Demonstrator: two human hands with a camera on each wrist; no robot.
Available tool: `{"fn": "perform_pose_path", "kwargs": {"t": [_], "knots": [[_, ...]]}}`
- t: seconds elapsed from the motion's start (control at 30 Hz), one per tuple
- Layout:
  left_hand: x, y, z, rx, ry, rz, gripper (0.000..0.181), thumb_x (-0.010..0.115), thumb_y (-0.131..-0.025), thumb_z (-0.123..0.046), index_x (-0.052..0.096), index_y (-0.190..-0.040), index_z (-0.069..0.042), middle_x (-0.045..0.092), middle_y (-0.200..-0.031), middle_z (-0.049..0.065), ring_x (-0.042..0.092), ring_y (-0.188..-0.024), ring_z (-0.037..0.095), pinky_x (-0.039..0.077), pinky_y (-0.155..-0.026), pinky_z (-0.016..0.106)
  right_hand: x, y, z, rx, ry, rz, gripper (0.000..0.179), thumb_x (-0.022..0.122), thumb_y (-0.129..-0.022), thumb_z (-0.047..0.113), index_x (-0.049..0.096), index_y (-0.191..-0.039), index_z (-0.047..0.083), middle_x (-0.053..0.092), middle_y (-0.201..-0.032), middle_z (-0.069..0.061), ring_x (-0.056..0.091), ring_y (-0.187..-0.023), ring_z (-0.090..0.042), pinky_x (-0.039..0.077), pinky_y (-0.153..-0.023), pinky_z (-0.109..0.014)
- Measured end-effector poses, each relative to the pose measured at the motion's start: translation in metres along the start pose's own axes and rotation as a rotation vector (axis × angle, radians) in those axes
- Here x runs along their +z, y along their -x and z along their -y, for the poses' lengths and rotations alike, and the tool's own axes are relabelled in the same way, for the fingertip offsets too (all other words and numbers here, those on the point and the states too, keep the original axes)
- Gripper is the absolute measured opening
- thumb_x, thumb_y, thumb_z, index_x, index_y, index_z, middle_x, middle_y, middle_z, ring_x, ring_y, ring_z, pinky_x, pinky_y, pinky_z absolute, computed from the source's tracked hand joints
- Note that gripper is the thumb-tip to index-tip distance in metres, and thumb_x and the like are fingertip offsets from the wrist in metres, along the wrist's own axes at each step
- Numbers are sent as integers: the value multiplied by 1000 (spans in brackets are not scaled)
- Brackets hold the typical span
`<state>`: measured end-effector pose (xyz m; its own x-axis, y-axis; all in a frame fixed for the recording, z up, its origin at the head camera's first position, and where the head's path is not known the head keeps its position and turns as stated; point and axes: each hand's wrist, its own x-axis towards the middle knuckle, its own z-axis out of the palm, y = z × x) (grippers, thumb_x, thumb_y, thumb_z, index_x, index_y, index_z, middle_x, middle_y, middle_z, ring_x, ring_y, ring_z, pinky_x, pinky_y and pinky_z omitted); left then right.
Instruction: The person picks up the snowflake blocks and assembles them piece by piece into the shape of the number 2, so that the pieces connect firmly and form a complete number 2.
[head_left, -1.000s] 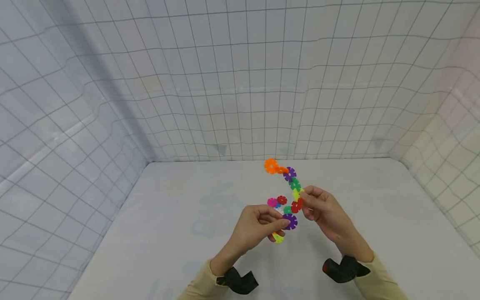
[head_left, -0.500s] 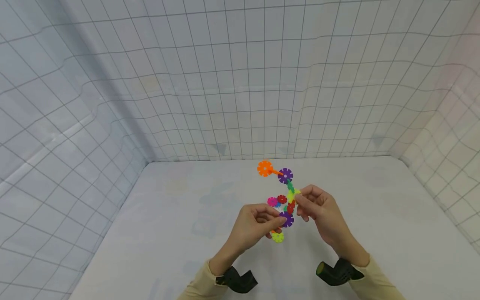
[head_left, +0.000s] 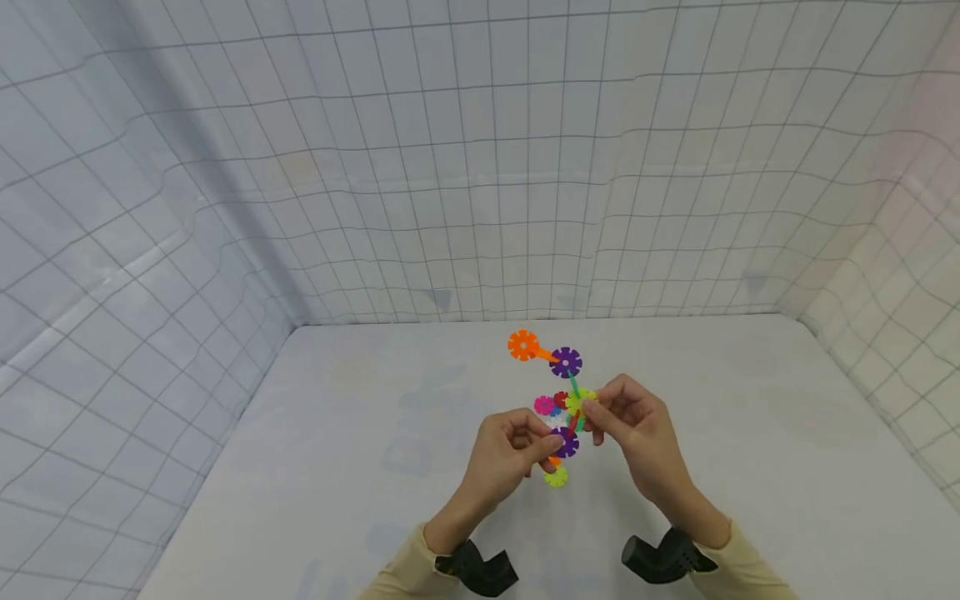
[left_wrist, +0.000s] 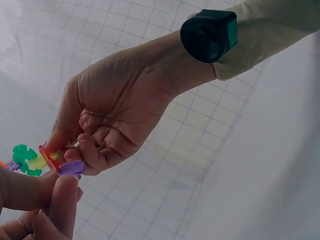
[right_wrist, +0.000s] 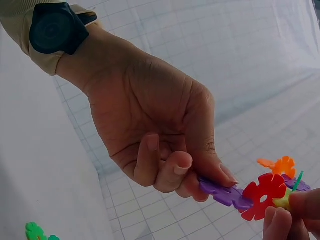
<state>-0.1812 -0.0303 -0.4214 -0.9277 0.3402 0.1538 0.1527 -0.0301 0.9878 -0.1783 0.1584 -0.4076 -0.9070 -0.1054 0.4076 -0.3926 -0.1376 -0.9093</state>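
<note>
Since the earlier frames the right hand (head_left: 637,437) has shifted left towards the left hand (head_left: 504,450), swinging the chain (head_left: 566,372) so its far orange snowflake disc (head_left: 517,345) sits farther left and nearer. Right thumb and fingertips pinch the yellow disc (head_left: 577,402), seemingly for firm hold beside the red end disc (right_wrist: 256,190); left thumb and fingers pinch the purple disc (head_left: 567,444) by its left edge, probably leaving its opposite rim free where red meets it (slots engaged: can't tell). Chain held over the desk (head_left: 315,467); pink disc (head_left: 543,405) and blue disc (head_left: 554,412) lie loose beyond the left hand, no container in view.
</note>
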Motion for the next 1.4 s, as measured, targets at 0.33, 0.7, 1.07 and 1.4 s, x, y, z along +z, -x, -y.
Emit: {"fn": "perform_pose_path", "kwargs": {"t": [0.33,0.7,1.07,1.4], "knots": [[1,2,6,43,63,-63,12,69,-86,-2,61,-82,7,66,-73,21,57,-50,12,40,-44,19,7,0,2,-21,17,-9,23,54,-90,-12,61,-88,10,58,-75,-12,56,-64,-19,53,-59,-27],[-4,-4,5,91,53,-5,16,69,-86,-4,61,-81,8,65,-74,25,56,-48,15,40,-43,18,4,0,3,58,71,-27,13,61,-92,2,54,-93,-8,61,-79,-19,59,-67,-23,54,-64,-28],[-12,-7,7,86,76,-53,18,67,-88,-8,60,-83,7,63,-67,9,56,-50,14,42,-44,20,-5,-6,-11,285,78,206,24,61,-94,13,58,-106,-7,64,-90,-13,61,-78,-24,54,-69,-34],[-13,-7,9,67,74,-67,17,68,-89,-10,66,-85,6,63,-65,6,55,-51,13,37,-43,19,-2,-6,-23,301,106,288,19,63,-93,16,63,-99,-3,63,-83,-13,59,-73,-24,52,-62,-33]]}}
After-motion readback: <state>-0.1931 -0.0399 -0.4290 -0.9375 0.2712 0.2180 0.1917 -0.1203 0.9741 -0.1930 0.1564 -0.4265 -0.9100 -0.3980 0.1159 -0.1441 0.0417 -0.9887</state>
